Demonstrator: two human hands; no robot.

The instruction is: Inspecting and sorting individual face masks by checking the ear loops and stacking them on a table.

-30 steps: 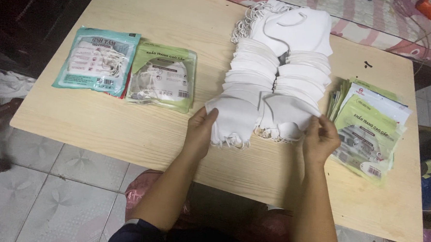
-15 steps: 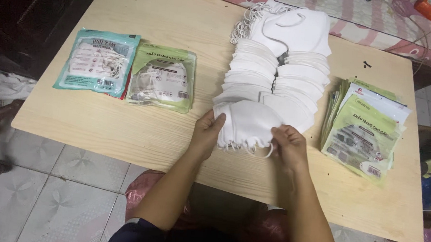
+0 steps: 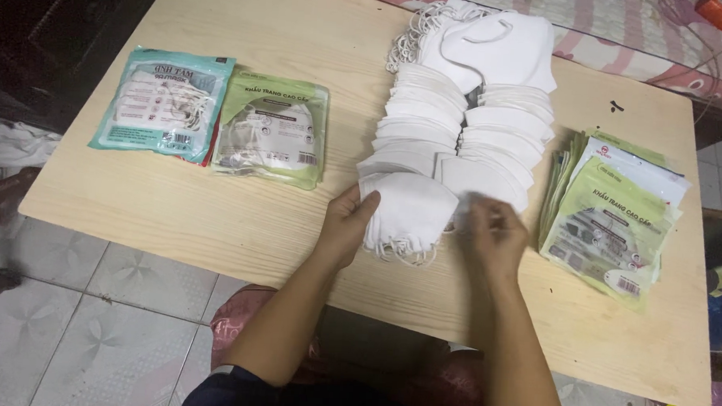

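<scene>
Masks everywhere on this wooden surface, and the work looks well short of finished. Left hand sits near the front edge, fingers curled round the left side of a small bundle of white masks, thumb on top, a firm but partial grip. Right hand is just beside it, fingers bent and blurred at the bundle's right edge; whether they pinch a mask or an ear loop, I cannot tell.

What seems done: two filled packets lie flat toward the left edge, a teal packet and a green packet touching it, both with masks showing through their clear windows. What seems left, judging by the layout: a lot. A long double row of loose white masks runs from the bundle up to the far edge, overlapping like shingles, and a fanned stack of flat green-and-white pouches waits at the right edge, apparently empty.

Hard to make out: the count in the held bundle, since its layers merge into one white shape, with loops dangling below. The teal packet hides something red beneath its right edge. At the far edge the mask row tangles into ear loops. The surface's near-right corner meets clutter that is cut off by the frame, and the person's lap is hidden under the front edge.
</scene>
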